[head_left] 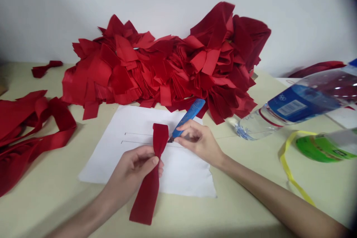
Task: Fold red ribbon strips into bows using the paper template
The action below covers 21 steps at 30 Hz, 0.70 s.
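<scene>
A red velvet ribbon strip [144, 202] is pinched at its gathered middle between the thumb and fingers of my left hand [136, 167]. Its upper end [161, 135] stands up over the paper, and its longer lower end hangs toward me. Just right of the ribbon, my right hand [202, 143] is closed around blue thread snips [189, 117], with the dark tip pointing down beside the ribbon. Beneath both hands lies a white paper sheet [97, 167] with ruled lines. A faint thin thread [230, 136] runs right from my right hand.
A big heap of red ribbon pieces [158, 67] lies along the wall. More red ribbon [60, 119] curls at the left, with a small tied piece [46, 68] behind. At right lie a clear bottle [304, 100], a green-labelled bottle [320, 147] and a yellow strip [287, 169].
</scene>
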Each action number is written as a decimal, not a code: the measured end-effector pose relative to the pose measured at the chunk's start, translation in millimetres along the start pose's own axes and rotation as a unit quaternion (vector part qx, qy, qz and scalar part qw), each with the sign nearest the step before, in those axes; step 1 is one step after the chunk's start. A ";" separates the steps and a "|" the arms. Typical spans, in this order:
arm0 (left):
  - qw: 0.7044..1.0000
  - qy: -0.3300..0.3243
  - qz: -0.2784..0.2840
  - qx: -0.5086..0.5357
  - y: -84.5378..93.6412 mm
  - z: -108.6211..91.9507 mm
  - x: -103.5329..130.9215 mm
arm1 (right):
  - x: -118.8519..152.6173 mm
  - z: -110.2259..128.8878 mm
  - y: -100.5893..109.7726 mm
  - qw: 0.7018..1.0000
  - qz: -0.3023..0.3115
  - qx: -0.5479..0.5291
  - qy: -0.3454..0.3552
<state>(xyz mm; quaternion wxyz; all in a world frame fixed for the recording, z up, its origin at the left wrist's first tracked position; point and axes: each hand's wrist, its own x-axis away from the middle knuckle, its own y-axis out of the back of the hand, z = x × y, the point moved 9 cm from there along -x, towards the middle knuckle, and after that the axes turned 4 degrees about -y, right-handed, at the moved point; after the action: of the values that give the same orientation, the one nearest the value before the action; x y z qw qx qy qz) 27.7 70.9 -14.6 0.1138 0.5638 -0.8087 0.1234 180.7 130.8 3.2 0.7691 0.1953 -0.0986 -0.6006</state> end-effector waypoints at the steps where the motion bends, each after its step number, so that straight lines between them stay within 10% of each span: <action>1: 1.000 -0.009 0.010 -0.011 -3.8 -0.3 1.2 | 0.8 1.9 -0.3 1.000 -0.004 0.013 0.003; 15: 0.977 -0.033 0.179 0.116 -51.3 -12.5 30.6 | 0.3 7.6 11.8 0.991 -0.084 0.101 0.015; 21: 0.983 -0.032 0.082 0.161 -16.2 -13.5 9.7 | -1.2 15.7 0.8 0.989 -0.028 0.133 0.053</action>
<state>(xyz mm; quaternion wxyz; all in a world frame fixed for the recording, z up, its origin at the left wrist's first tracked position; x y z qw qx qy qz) 40.3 61.3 2.4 -0.0153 0.5102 -0.8249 0.2428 175.1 129.3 17.9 0.7231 0.3304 -0.1314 -0.5922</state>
